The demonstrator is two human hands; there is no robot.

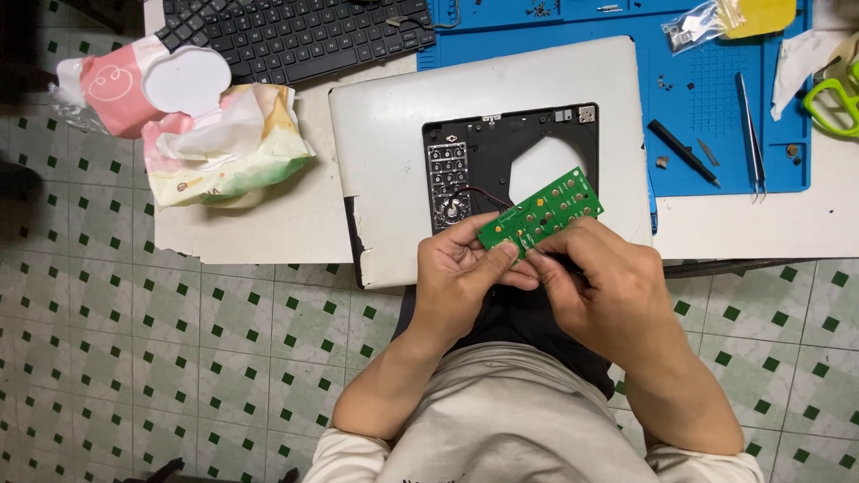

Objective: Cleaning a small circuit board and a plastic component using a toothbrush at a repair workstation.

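Observation:
A green circuit board with gold round pads is pinched between both hands just above the table's near edge. My left hand grips its lower left end with thumb and fingers. My right hand holds the board's lower edge from the right. Thin dark wires run from the board to a black plastic frame with a small keypad grid, lying on a white flat panel.
A blue work mat at the right carries tweezers, a black tool and small parts. A black keyboard lies at the back. Wet-wipe packs sit at left. Green scissors are far right.

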